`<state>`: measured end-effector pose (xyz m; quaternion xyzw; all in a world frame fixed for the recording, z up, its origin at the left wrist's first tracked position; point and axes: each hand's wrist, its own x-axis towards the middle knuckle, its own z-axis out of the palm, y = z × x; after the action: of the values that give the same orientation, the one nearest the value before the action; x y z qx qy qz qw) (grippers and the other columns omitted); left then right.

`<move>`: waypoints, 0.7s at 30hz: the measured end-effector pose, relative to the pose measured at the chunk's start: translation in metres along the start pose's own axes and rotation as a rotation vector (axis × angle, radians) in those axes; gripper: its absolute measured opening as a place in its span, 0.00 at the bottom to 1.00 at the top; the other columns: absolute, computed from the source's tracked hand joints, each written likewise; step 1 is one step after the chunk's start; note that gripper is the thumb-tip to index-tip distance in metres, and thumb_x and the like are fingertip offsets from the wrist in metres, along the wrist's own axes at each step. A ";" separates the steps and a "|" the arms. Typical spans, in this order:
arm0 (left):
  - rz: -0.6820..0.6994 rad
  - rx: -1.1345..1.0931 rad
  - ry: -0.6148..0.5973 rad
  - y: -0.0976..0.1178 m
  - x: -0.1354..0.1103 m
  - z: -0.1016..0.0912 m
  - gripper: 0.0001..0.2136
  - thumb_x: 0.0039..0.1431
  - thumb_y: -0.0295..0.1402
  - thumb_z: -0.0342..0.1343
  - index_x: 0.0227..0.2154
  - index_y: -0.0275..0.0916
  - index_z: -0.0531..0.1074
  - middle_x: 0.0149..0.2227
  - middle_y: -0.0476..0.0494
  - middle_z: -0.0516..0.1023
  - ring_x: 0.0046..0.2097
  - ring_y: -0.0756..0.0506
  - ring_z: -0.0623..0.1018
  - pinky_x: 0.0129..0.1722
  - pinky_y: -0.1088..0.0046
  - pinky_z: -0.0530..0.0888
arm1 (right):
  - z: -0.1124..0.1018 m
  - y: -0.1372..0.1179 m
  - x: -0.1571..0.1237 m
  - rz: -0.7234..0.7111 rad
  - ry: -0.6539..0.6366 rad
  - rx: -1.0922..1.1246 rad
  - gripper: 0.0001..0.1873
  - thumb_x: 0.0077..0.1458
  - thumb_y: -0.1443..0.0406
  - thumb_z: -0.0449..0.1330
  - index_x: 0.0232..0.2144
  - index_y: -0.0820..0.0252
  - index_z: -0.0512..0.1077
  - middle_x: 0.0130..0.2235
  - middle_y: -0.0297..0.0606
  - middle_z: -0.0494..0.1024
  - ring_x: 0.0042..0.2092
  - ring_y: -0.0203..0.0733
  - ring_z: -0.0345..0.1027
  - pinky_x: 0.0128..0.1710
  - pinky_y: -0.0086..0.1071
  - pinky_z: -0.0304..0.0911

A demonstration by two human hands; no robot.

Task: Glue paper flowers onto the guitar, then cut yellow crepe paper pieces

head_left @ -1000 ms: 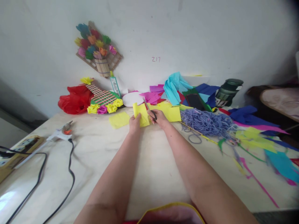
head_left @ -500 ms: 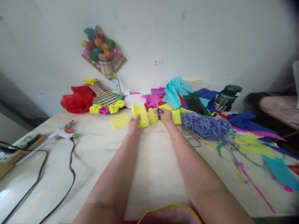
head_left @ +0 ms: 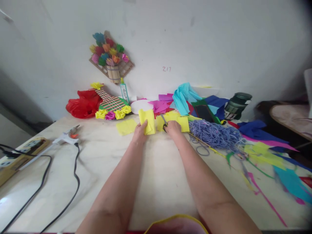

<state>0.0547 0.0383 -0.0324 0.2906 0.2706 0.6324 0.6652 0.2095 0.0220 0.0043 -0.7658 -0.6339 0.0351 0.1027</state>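
Note:
My left hand (head_left: 140, 131) pinches a folded piece of yellow crepe paper (head_left: 147, 119), thumb on top, holding it upright above the table. My right hand (head_left: 174, 127) is closed around a pair of scissors (head_left: 164, 122) with dark handles, the blades pointing up and to the left. Beneath the right hand lies another yellow paper piece (head_left: 184, 123). A flat yellow piece (head_left: 126, 127) rests on the table just left of my left hand. The scissors are apart from the paper in my left hand.
A hot glue gun (head_left: 67, 137) and a power strip (head_left: 26, 150) with black cords lie at left. Behind stand a paper-flower craft (head_left: 110, 102), a red plastic bag (head_left: 84, 104) and a glue bottle (head_left: 124, 91). Blue-purple cord (head_left: 215, 133), coloured paper and a dark green jar (head_left: 237, 105) are at right.
My right hand has turned and lowered slightly, so the scissors now tilt to the left instead of standing upright. My left hand keeps its hold on the yellow paper.

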 end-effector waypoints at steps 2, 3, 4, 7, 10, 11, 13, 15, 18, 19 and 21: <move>0.000 0.000 -0.007 -0.001 0.000 0.000 0.10 0.44 0.29 0.60 0.32 0.31 0.72 0.30 0.38 0.77 0.37 0.42 0.77 0.42 0.66 0.72 | 0.001 0.000 0.000 0.000 0.005 0.000 0.18 0.47 0.60 0.54 0.38 0.64 0.73 0.40 0.49 0.73 0.42 0.49 0.68 0.34 0.33 0.60; 0.001 0.000 -0.010 -0.001 0.000 -0.001 0.10 0.43 0.29 0.60 0.32 0.31 0.72 0.30 0.38 0.77 0.37 0.42 0.77 0.42 0.66 0.72 | 0.002 0.000 0.000 -0.001 0.013 0.001 0.18 0.47 0.59 0.54 0.38 0.65 0.72 0.41 0.50 0.72 0.42 0.49 0.67 0.35 0.34 0.60; 0.001 0.001 -0.012 -0.001 0.000 -0.001 0.10 0.43 0.29 0.60 0.31 0.31 0.72 0.30 0.38 0.77 0.37 0.42 0.77 0.42 0.66 0.72 | 0.003 0.000 0.000 -0.002 0.023 0.003 0.19 0.47 0.59 0.54 0.39 0.65 0.72 0.42 0.51 0.71 0.42 0.49 0.67 0.35 0.34 0.60; 0.000 0.004 -0.007 -0.001 0.000 0.000 0.11 0.43 0.29 0.60 0.31 0.31 0.72 0.30 0.38 0.77 0.38 0.42 0.77 0.42 0.66 0.72 | 0.006 -0.001 -0.001 -0.008 0.032 0.011 0.20 0.47 0.59 0.53 0.40 0.66 0.72 0.42 0.51 0.70 0.43 0.49 0.66 0.36 0.35 0.60; 0.009 0.007 0.006 0.000 0.000 0.000 0.10 0.43 0.29 0.60 0.31 0.31 0.71 0.30 0.38 0.77 0.37 0.42 0.77 0.41 0.66 0.73 | 0.007 -0.003 -0.004 -0.021 0.069 0.003 0.18 0.47 0.61 0.53 0.39 0.66 0.73 0.43 0.52 0.69 0.45 0.51 0.63 0.37 0.37 0.59; 0.013 0.007 0.007 0.000 0.000 0.000 0.10 0.43 0.29 0.60 0.31 0.31 0.72 0.30 0.38 0.77 0.37 0.42 0.77 0.41 0.66 0.73 | 0.007 -0.003 -0.004 -0.025 0.099 0.007 0.18 0.47 0.62 0.53 0.38 0.66 0.73 0.43 0.52 0.68 0.46 0.52 0.62 0.37 0.37 0.59; 0.018 0.004 0.003 0.000 0.000 0.000 0.10 0.43 0.29 0.60 0.31 0.31 0.72 0.30 0.38 0.77 0.36 0.42 0.77 0.41 0.66 0.73 | 0.005 -0.005 -0.005 -0.046 0.188 0.056 0.17 0.47 0.61 0.52 0.37 0.64 0.74 0.43 0.50 0.68 0.47 0.53 0.60 0.37 0.38 0.59; 0.016 0.002 -0.002 -0.001 0.001 0.000 0.10 0.44 0.29 0.60 0.32 0.31 0.72 0.30 0.38 0.77 0.36 0.42 0.77 0.41 0.66 0.73 | 0.003 -0.007 -0.004 -0.084 0.251 0.185 0.16 0.49 0.60 0.50 0.34 0.60 0.74 0.42 0.46 0.70 0.45 0.49 0.62 0.36 0.36 0.59; 0.013 0.007 -0.003 -0.002 0.002 0.000 0.10 0.44 0.29 0.60 0.32 0.31 0.71 0.31 0.38 0.77 0.36 0.43 0.77 0.41 0.66 0.73 | 0.004 -0.012 0.000 -0.169 0.188 0.518 0.15 0.49 0.57 0.50 0.28 0.57 0.74 0.34 0.38 0.74 0.37 0.43 0.66 0.33 0.32 0.59; 0.014 0.011 -0.002 -0.002 0.002 0.000 0.10 0.44 0.29 0.60 0.32 0.31 0.71 0.31 0.38 0.77 0.36 0.43 0.77 0.41 0.66 0.73 | 0.005 -0.013 0.001 -0.190 0.134 0.653 0.15 0.48 0.56 0.51 0.26 0.57 0.74 0.31 0.37 0.75 0.34 0.40 0.67 0.31 0.31 0.59; 0.018 0.015 0.000 -0.002 0.003 0.000 0.10 0.44 0.29 0.60 0.32 0.31 0.72 0.31 0.39 0.77 0.36 0.43 0.77 0.41 0.66 0.73 | 0.007 -0.016 0.002 -0.208 0.041 0.907 0.15 0.47 0.56 0.52 0.23 0.59 0.72 0.26 0.36 0.75 0.28 0.37 0.67 0.27 0.28 0.58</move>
<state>0.0560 0.0412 -0.0339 0.2982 0.2726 0.6363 0.6572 0.1931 0.0280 0.0005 -0.5766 -0.6258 0.2830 0.4425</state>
